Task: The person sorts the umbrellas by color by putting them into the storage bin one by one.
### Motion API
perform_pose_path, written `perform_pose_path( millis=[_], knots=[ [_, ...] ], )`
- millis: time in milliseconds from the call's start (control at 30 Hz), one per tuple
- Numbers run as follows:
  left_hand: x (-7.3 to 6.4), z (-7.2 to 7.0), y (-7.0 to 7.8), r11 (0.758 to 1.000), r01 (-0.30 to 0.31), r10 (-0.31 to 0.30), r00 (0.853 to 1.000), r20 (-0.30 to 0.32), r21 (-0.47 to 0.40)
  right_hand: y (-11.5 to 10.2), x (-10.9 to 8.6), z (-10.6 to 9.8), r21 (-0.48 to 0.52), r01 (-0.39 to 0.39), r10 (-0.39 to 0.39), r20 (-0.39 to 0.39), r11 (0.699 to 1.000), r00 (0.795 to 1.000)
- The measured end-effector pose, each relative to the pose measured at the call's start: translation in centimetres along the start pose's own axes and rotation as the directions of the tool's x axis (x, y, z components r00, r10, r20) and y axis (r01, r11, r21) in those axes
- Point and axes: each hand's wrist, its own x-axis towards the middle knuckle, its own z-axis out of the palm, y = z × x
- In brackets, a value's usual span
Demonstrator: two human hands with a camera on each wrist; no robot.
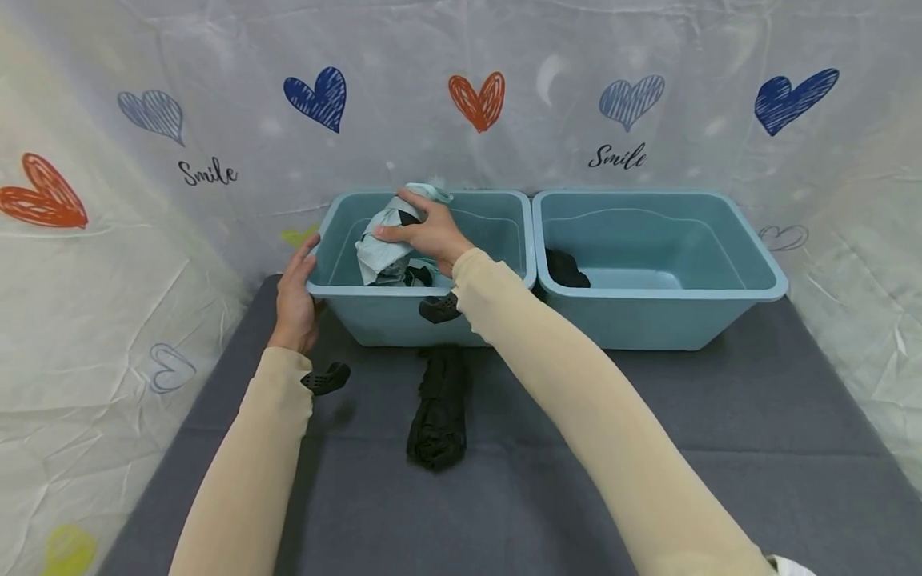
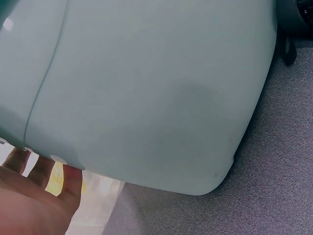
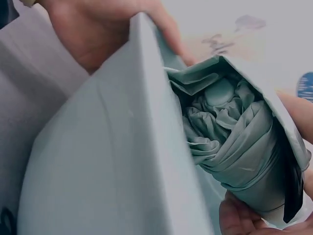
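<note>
Two light blue plastic bins stand side by side. My left hand (image 1: 294, 308) holds the left bin (image 1: 367, 293) at its left end, around the rim. Inside that bin, near its left end, my right hand (image 1: 435, 232) grips a pale blue-green folded umbrella (image 1: 382, 254). In the right wrist view, the umbrella (image 3: 244, 142) shows bunched fabric and a round end cap, with fingers around its far side. Light and black material shows below it in the bin; whether it belongs to the same umbrella I cannot tell.
On the dark grey tablecloth (image 1: 533, 448) in front of the left bin lies a black folded umbrella (image 1: 438, 412). The right bin (image 1: 659, 294) has a black item (image 1: 565, 270) at its left end. A white curtain (image 1: 403, 48) with printed hearts hangs behind.
</note>
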Motion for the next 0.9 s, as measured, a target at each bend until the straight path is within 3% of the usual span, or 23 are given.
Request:
perform_pose_path(
  millis=[233, 900],
  knots=[
    [-0.3, 0.0, 0.3, 1.000, 0.003, -0.003, 1.000, -0.001, 0.005, 1.2, 1.4, 2.7, -0.043, -0.046, 0.047, 0.010, 0.998, 0.999],
    [-0.4, 0.1, 0.2, 1.000, -0.008, 0.008, 1.000, 0.020, -0.011, 1.7, 2.5, 4.0, -0.206, -0.075, 0.095, 0.089, 0.976, 0.992]
  ],
)
